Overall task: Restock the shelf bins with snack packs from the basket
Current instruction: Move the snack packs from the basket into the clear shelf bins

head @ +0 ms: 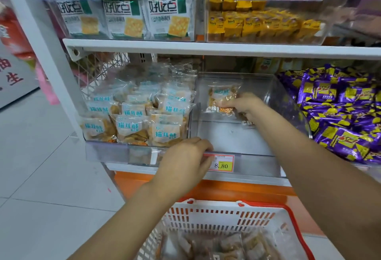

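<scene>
Basket [288, 212] sits near and low in the head view, holding more packs [222, 245]. Right hand [245, 104] grips a pack [223, 94] far inside the middle bin [231, 136]. Left hand [183, 158] curls over that bin's near rim, touching the price tag [223, 163]. Left bin [107, 152] is full.
</scene>
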The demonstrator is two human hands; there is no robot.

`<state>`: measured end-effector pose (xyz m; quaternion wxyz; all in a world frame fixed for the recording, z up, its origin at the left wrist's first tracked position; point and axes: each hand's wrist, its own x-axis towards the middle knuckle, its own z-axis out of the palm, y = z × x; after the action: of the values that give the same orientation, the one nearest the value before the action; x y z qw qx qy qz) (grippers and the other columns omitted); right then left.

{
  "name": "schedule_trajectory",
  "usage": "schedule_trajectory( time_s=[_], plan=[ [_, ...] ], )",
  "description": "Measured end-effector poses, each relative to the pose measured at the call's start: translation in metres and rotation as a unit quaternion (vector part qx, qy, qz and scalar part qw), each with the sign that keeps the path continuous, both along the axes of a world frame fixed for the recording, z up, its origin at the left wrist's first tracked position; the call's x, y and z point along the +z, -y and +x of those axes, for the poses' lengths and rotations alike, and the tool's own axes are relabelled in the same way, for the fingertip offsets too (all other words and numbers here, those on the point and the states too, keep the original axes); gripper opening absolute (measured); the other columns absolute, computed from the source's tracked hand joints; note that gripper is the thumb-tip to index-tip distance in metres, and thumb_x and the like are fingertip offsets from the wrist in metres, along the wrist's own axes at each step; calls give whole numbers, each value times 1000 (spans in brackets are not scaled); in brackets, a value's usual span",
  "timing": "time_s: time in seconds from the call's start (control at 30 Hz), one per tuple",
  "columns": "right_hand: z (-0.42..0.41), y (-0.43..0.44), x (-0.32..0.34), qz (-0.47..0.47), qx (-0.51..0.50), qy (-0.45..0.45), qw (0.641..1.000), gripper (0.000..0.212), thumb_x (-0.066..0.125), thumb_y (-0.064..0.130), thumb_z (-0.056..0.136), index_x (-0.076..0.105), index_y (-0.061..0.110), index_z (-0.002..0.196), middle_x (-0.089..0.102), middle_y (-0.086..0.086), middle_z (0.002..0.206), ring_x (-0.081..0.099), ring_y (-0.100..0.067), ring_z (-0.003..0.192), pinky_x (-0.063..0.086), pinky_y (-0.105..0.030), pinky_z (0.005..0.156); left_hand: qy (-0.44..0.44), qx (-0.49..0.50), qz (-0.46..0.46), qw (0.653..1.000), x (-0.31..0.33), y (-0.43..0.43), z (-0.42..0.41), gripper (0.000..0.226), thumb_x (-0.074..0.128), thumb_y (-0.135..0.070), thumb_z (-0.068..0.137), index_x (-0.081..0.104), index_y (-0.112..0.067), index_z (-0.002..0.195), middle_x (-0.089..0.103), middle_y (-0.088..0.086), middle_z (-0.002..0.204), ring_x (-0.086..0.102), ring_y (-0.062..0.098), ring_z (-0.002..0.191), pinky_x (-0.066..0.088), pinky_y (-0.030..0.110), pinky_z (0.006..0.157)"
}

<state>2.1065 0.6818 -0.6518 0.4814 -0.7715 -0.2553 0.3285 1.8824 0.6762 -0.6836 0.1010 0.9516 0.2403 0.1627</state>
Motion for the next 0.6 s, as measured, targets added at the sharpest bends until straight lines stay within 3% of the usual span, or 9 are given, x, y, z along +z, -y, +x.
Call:
schedule_trajectory(
  time_s=[0.03, 0.07, 0.13, 0.2, 0.27, 0.33, 0.43, 0.53, 0.6],
  plan=[
    [2, -11, -4, -7, -6, -5, 1000, 33, 78, 14, 77, 60, 4, 103, 60, 0, 76, 51, -7, 58, 41, -12, 42, 4, -6, 2, 1000, 0, -3, 0, 28, 53, -38, 94, 61, -26, 119, 64, -8, 116, 59, 12, 103, 48, 29, 86],
    [4, -21, -9, -5, -23, -8, 1000, 31, 76, 10, 79, 59, 5, 105, 61, -1, 83, 54, -8, 63, 44, -10, 48, 7, -9, 2, 1000, 1, -5, 0, 29, 54, -37, 94, 61, -26, 120, 64, -8, 117, 59, 13, 104, 48, 29, 87],
    [15, -43, -22, 17, -60, -30, 998, 37, 71, 5, 83, 58, 0, 117, 65, -7, 113, 64, -17, 96, 51, -12, 64, 30, -13, 1, 999, -1, -7, 2, 25, 59, -30, 92, 65, -25, 116, 67, -5, 112, 63, 17, 99, 50, 32, 84],
    [15, -61, -31, 29, -76, -40, 996, 39, 68, 4, 85, 56, 2, 122, 60, -12, 129, 56, -22, 119, 51, -14, 76, 49, -21, 5, 999, -4, -9, 3, 21, 64, -19, 84, 71, -20, 104, 72, 0, 98, 68, 23, 85, 55, 34, 74],
    [20, -73, -40, -10, -66, 23, 997, 44, 76, 11, 78, 59, 5, 118, 63, -9, 123, 58, -22, 116, 49, -19, 86, 68, -17, 10, 997, -8, -11, 3, 21, 63, -16, 76, 74, -18, 94, 73, 0, 86, 69, 22, 72, 56, 32, 64],
    [26, -79, -46, -80, -33, 65, 994, 48, 76, 18, 79, 56, 3, 120, 62, -8, 115, 59, -22, 112, 47, -21, 85, 90, -21, 14, 996, -12, -15, 1, 21, 61, -16, 72, 75, -18, 88, 73, -3, 81, 69, 18, 66, 56, 28, 58],
    [29, -80, -48, -239, 62, 192, 950, 46, 72, 29, 84, 58, 1, 117, 57, -9, 101, 57, -24, 90, 50, -32, 85, 106, -31, 11, 994, -17, -17, 0, 20, 63, -14, 72, 74, -20, 87, 72, -5, 80, 68, 16, 65, 56, 26, 56],
    [24, -83, -50, -321, 115, 261, 903, 46, 73, 34, 81, 52, 6, 111, 54, -10, 106, 54, -24, 89, 45, -27, 74, 111, -35, 5, 993, -18, -18, 0, 18, 64, -15, 72, 73, -21, 87, 72, -7, 80, 68, 15, 65, 56, 27, 55],
    [28, -88, -60, -280, 65, 252, 924, 62, 77, 28, 76, 47, 5, 125, 53, -14, 123, 56, -27, 107, 45, -29, 81, 115, -34, 7, 993, -17, -18, 1, 17, 64, -16, 72, 73, -22, 85, 71, -9, 78, 67, 13, 64, 56, 25, 53]
  ],
)
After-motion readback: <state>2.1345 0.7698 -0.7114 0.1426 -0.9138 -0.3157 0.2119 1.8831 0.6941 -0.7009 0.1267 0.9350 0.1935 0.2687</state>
